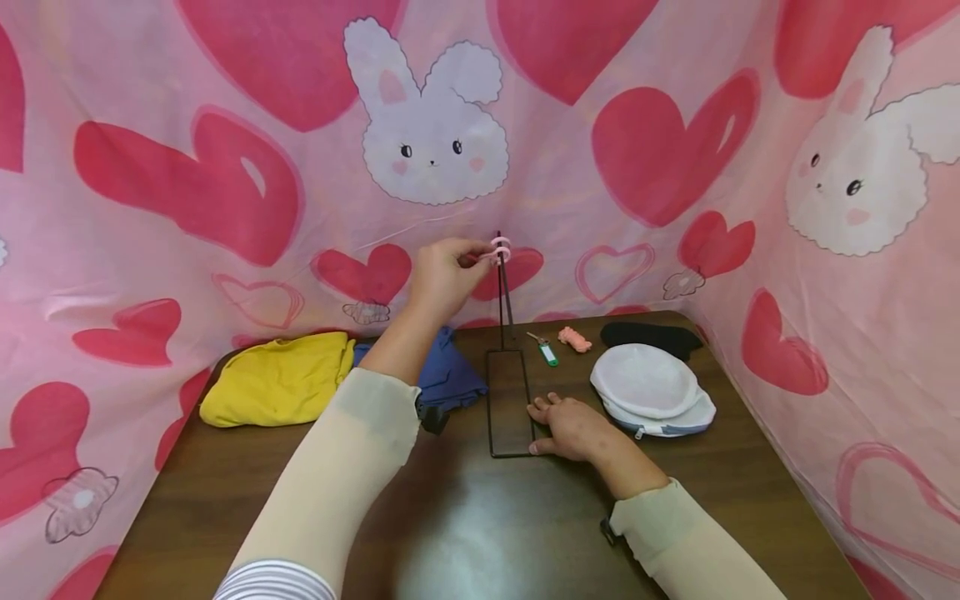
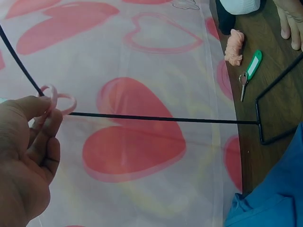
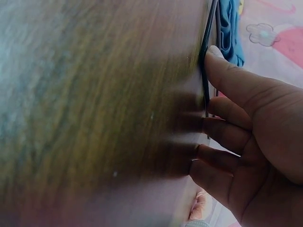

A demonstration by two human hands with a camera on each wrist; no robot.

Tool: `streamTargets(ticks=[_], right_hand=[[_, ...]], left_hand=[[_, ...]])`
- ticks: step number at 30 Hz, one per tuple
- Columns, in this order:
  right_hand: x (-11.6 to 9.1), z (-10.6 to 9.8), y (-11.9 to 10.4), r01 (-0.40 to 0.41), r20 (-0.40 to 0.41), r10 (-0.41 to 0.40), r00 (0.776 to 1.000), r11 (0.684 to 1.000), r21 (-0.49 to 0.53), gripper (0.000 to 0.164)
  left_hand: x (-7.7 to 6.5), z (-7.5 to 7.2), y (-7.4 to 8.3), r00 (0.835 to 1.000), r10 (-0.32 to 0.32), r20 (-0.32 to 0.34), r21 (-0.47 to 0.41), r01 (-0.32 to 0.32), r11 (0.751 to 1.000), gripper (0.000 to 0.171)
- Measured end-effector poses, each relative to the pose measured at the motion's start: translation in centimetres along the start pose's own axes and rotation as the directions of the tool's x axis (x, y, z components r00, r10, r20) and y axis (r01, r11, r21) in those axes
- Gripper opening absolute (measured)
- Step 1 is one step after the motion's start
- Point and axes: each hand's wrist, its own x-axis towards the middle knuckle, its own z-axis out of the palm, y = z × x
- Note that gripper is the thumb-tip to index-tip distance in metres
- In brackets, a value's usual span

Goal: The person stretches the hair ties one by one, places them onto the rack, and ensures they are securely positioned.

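A black wire stand (image 1: 489, 408) has a rectangular base flat on the table and a tall upright post. At the post's top, my left hand (image 1: 444, 273) pinches a pink item with two ring-like loops (image 2: 66, 101), resembling scissor handles; the rest of it is hidden by the fingers. The loops overlap the bent top of the wire. My right hand (image 1: 573, 427) rests on the table at the right side of the base, thumb near its front corner. In the right wrist view, the thumb (image 3: 222, 64) touches the black wire while the fingertips meet the tabletop.
A folded yellow cloth (image 1: 281, 383) and a blue cloth (image 1: 448, 375) lie left of the stand. To its right are a key with a green tag (image 1: 548, 355), a pink yarn bundle (image 1: 574, 339), a black cloth item (image 1: 651, 337) and a white zippered mesh pouch (image 1: 648, 387). A patterned curtain hangs behind.
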Motion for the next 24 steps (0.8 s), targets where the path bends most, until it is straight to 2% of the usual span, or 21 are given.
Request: streamTargets(ticks=[4, 14, 20, 24], right_hand=[[0.0, 0.0, -0.1, -0.001, -0.001, 0.001, 1.0, 1.0, -0.002, 0.072], [-0.1, 0.3, -0.1, 0.015, -0.001, -0.015, 1.0, 1.0, -0.001, 0.072], [-0.2, 0.3, -0.1, 0.023, 0.0, -0.023, 1.0, 1.0, -0.002, 0.072], [-0.3, 0.3, -0.1, 0.01, 0.004, -0.01, 1.0, 1.0, -0.004, 0.072]], left_hand=[[0.2, 0.2, -0.3, 1.0, -0.021, -0.004, -0.036, 0.021, 0.999, 0.023], [-0.8, -0.4, -1.0, 1.0, -0.02, -0.002, -0.014, 0.02, 1.0, 0.025], [-2.9, -1.1, -2.2, 0.999, -0.048, 0.011, -0.004, 0.048, 0.999, 0.028], [-4.8, -1.6, -3.2, 0.999, -0.032, 0.02, -0.016, 0.032, 0.999, 0.027]])
